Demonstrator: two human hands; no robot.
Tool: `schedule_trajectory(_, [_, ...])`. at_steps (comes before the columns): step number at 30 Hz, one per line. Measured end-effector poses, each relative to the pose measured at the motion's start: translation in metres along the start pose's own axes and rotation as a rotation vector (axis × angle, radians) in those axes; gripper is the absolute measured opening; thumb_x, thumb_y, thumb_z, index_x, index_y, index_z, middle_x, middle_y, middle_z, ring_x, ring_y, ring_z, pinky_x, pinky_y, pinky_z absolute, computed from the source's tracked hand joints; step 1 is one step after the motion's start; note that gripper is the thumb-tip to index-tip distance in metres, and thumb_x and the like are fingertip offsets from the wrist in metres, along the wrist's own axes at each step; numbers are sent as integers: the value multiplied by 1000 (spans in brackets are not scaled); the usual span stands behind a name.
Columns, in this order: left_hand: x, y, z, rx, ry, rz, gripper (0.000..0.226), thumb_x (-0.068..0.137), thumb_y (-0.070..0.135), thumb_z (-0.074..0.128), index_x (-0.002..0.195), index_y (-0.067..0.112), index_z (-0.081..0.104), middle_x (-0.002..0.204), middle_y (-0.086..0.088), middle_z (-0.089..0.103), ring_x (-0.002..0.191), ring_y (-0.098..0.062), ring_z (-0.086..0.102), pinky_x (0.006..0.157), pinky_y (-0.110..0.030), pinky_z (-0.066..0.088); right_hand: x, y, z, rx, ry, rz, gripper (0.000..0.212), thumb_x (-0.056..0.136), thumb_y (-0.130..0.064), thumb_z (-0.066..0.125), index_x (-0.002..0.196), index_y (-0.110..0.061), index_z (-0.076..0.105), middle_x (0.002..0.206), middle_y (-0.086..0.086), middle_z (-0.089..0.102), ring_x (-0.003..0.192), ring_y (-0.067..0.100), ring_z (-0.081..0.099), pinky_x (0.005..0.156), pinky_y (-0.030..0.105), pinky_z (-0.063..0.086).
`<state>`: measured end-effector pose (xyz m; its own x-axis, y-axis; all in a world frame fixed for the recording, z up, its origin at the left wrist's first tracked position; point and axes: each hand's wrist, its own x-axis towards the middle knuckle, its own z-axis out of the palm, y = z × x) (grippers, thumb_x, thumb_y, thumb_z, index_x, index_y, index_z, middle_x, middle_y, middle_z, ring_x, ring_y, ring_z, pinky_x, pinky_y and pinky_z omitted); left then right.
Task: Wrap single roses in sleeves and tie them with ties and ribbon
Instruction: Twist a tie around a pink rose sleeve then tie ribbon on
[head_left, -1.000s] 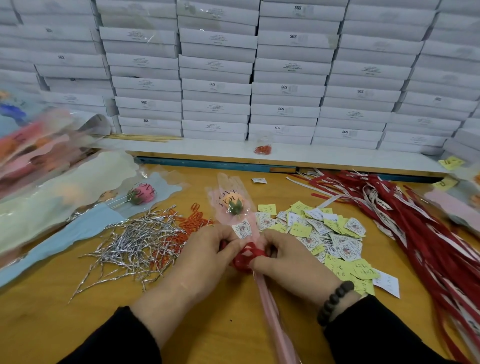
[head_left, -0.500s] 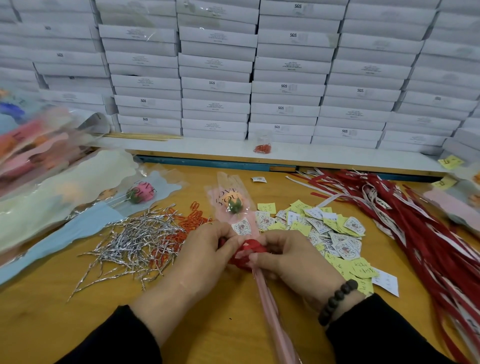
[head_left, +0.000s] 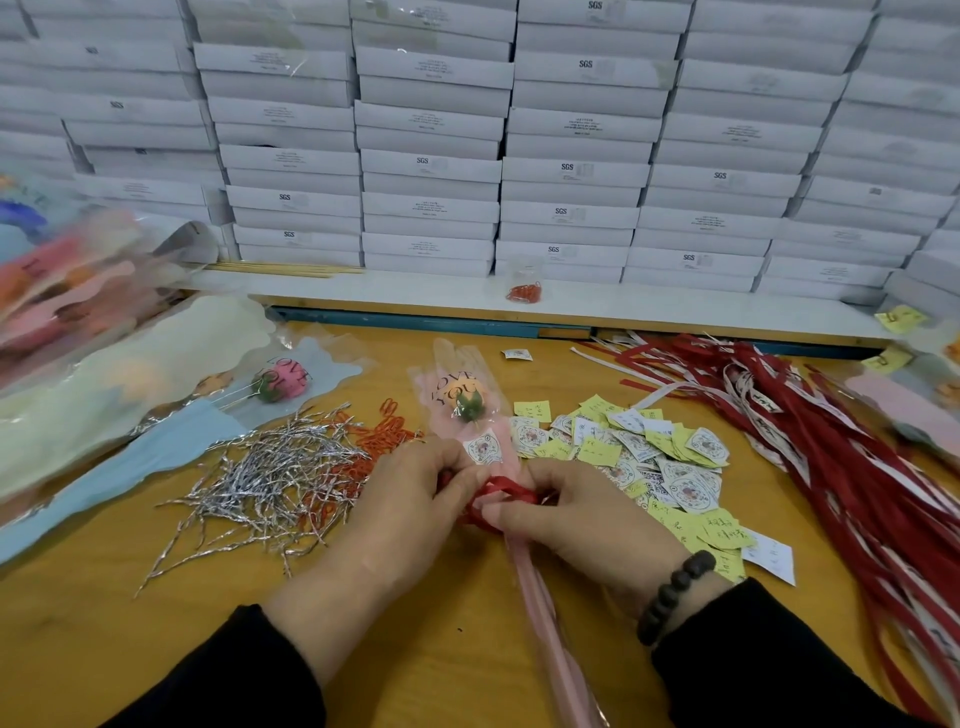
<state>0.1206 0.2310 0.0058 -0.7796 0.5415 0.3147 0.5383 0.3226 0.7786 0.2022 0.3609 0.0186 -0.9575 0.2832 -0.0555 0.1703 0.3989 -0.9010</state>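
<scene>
A single rose in a pink "LOVE YOU" sleeve (head_left: 460, 397) lies on the wooden table, bud pointing away from me, with a small round-print sticker on it. Around its neck sits a red ribbon (head_left: 501, 491). My left hand (head_left: 400, 514) pinches the ribbon from the left. From the right, my right hand (head_left: 576, 519) pinches it too, thumb on the sleeve's stem part. Both hands meet at the ribbon, and the knot itself is partly hidden by fingers.
Silver twist ties (head_left: 265, 478) and orange clips (head_left: 384, 431) lie left of the hands. Yellow and printed stickers (head_left: 649, 457) lie to the right, red ribbons (head_left: 831, 441) beyond them. A pink rose on a blue sleeve (head_left: 283, 379) lies at left. White boxes (head_left: 431, 171) are stacked behind.
Both hands have stayed on the ribbon, their fingers shifting slightly as they work it at the sleeve's neck. The rose has not moved.
</scene>
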Motion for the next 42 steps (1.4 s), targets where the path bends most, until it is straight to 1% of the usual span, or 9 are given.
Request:
schedule_trajectory(7, [1, -3, 0, -15, 12, -8, 23, 89, 24, 60, 71, 9, 64, 71, -13, 62, 73, -32, 57, 71, -47, 46, 3, 1, -8, -50, 133, -110, 24, 77, 2, 69, 84, -18, 58, 78, 0, 58, 65, 14, 55, 58, 21, 48])
schedule_trajectory(10, [0, -3, 1, 10, -1, -1, 22, 89, 25, 60, 72, 12, 63, 71, -9, 62, 72, -26, 57, 70, -40, 46, 2, 2, -18, -71, 150, -124, 21, 77, 0, 70, 84, -18, 60, 77, 0, 58, 60, 9, 55, 49, 12, 41])
schedule_trajectory(13, [0, -4, 0, 18, -4, 5, 23, 89, 26, 59, 70, 12, 62, 68, -4, 58, 69, -22, 52, 67, -36, 43, 1, 3, -25, -142, 164, -141, 12, 78, -4, 71, 76, -13, 64, 67, -1, 58, 49, 0, 49, 50, 15, 41])
schedule_trajectory(21, [2, -7, -4, 50, 11, 12, 23, 89, 26, 60, 67, 19, 61, 59, 10, 50, 54, -2, 45, 51, -16, 34, 2, 8, -34, -356, 151, -105, 20, 88, -20, 62, 68, -19, 61, 54, -5, 47, 47, 7, 42, 51, 21, 36])
schedule_trajectory(26, [7, -12, -20, 61, 72, -2, 19, 82, 33, 67, 69, 19, 65, 53, 5, 58, 56, -12, 54, 53, -25, 40, 2, 12, -47, -465, 162, -59, 19, 84, -15, 63, 66, -19, 62, 51, -11, 47, 44, 0, 42, 46, 11, 32])
schedule_trajectory(32, [11, -17, -42, 288, 193, 4, 50, 70, 58, 55, 55, 11, 55, 42, 4, 37, 43, -14, 35, 46, -29, 27, 1, 14, -55, -530, 132, 5, 24, 82, -11, 62, 60, -21, 60, 51, -11, 50, 44, -1, 45, 42, 9, 34])
schedule_trajectory(38, [14, -26, -55, 524, 181, -61, 45, 84, 43, 62, 53, 15, 46, 47, 0, 42, 47, -17, 41, 47, -27, 30, -1, 15, -60, -577, 87, 70, 20, 80, -7, 58, 61, -16, 58, 55, -1, 56, 42, 5, 47, 41, 14, 36])
schedule_trajectory(40, [13, -28, -56, 607, 151, -94, 44, 86, 44, 59, 55, 17, 45, 51, 1, 45, 50, -16, 44, 47, -27, 28, -2, 13, -61, -608, 66, 76, 20, 80, -9, 58, 62, -18, 57, 58, -3, 56, 46, 4, 48, 44, 15, 38])
schedule_trajectory(42, [12, -27, -54, 688, 132, -64, 40, 89, 47, 54, 60, 20, 48, 61, 3, 50, 61, -14, 48, 55, -29, 31, -3, 11, -60, -662, 66, 54, 12, 81, -18, 60, 70, -23, 59, 70, -8, 58, 61, 4, 52, 61, 20, 46])
